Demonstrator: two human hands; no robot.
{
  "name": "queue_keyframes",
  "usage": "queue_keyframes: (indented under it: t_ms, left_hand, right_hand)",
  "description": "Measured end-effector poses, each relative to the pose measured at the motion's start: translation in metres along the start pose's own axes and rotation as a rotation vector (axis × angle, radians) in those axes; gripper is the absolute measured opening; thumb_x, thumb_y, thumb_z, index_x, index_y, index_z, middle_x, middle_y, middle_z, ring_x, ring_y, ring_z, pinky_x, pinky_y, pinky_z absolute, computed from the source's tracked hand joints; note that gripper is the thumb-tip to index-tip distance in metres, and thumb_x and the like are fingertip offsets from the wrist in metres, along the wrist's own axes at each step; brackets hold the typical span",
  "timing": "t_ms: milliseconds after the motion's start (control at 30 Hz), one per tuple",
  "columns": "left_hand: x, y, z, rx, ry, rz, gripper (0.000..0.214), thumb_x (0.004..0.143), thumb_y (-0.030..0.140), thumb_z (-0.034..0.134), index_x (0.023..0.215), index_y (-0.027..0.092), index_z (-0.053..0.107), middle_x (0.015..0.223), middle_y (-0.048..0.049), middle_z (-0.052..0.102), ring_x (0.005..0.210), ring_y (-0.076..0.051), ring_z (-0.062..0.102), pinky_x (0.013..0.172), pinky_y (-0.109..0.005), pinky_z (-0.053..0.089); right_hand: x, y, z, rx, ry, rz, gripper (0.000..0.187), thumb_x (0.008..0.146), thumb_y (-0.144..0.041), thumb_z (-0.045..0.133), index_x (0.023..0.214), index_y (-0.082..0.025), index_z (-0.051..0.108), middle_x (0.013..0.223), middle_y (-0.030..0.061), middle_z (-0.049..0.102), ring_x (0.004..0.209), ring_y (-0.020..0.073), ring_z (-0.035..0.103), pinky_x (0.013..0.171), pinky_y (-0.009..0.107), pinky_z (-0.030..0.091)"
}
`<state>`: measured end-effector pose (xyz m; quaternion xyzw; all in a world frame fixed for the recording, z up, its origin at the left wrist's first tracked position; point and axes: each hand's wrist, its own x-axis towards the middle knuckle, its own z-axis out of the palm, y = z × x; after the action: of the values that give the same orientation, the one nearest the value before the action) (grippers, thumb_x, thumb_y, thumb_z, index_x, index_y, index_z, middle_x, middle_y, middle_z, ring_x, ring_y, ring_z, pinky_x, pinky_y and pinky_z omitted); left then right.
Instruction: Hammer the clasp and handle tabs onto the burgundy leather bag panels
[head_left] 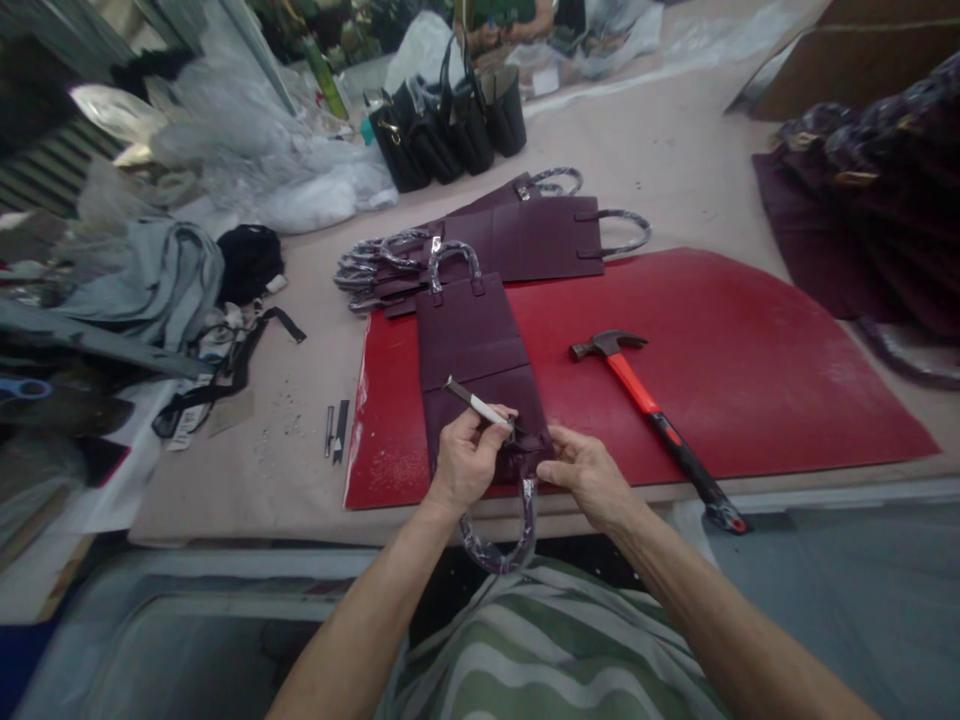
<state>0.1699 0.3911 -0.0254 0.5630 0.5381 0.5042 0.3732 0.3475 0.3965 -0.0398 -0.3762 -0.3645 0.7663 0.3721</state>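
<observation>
A flat dark purple leather bag panel [472, 340] lies lengthwise in front of me on a red board. Its plastic-wrapped handle [529, 525] hangs toward me over the table's front edge; another wrapped handle rises at the far end. Pinched in my left hand [469, 460] is a short rod-shaped tool [484, 408], white along the middle with a dark metal end, slanting over the panel. My right hand [585, 472] grips the panel's near right edge between thumb and fingers. Between my hands sits a small shiny metal piece [512, 428], partly hidden by the left fingers.
A claw hammer [649, 405] with a red and black handle rests on the red board [735, 350]. More purple bag panels [525, 240] lie behind. Two small metal tools [335, 432] are at left. Black bags [450, 125] stand at the back; a purple pile [870, 210] is right.
</observation>
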Motion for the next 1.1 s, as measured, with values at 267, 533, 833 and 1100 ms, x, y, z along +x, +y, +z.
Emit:
queue_keyframes:
  t_ms: [267, 533, 833, 1100]
  left_hand:
    - [-0.004, 0.006, 0.0, 0.056, 0.006, 0.077, 0.017, 0.091, 0.025, 0.061, 0.101, 0.016, 0.071, 0.103, -0.009, 0.076, 0.094, -0.02, 0.072, 0.081, -0.028, 0.058]
    - [-0.005, 0.001, 0.003, 0.171, 0.025, 0.244, 0.013, 0.089, 0.017, 0.059, 0.098, 0.016, 0.069, 0.102, -0.0092, 0.076, 0.096, -0.02, 0.072, 0.089, -0.03, 0.057]
    - [-0.007, -0.012, 0.012, 0.284, -0.049, 0.269, 0.014, 0.089, 0.017, 0.056, 0.097, 0.017, 0.067, 0.099, -0.0089, 0.075, 0.093, -0.021, 0.073, 0.086, -0.031, 0.058]
    - [-0.013, -0.021, 0.016, 0.341, -0.129, 0.343, 0.014, 0.09, 0.018, 0.057, 0.102, 0.019, 0.065, 0.103, -0.0091, 0.073, 0.1, -0.022, 0.071, 0.09, -0.034, 0.057]
  right_hand:
    - [-0.001, 0.005, 0.01, 0.073, 0.083, -0.063, 0.079, 0.059, -0.015, 0.076, 0.135, -0.024, 0.055, 0.096, 0.0018, 0.071, 0.078, 0.0181, 0.065, 0.069, 0.03, 0.054]
    - [-0.002, 0.003, 0.013, 0.028, 0.083, -0.052, 0.08, 0.06, -0.015, 0.071, 0.137, -0.021, 0.049, 0.088, 0.0002, 0.07, 0.068, 0.0154, 0.062, 0.068, 0.03, 0.053]
    - [-0.005, -0.001, 0.004, -0.527, 0.117, 0.012, 0.052, 0.07, -0.023, 0.058, 0.123, -0.018, 0.057, 0.069, 0.0006, 0.065, 0.058, 0.0186, 0.061, 0.055, 0.029, 0.048]
    - [-0.031, -0.034, -0.038, -1.154, 0.325, -0.162, 0.034, 0.086, -0.034, 0.051, 0.11, -0.017, 0.068, 0.087, 0.0097, 0.072, 0.079, 0.0254, 0.067, 0.072, 0.036, 0.048]
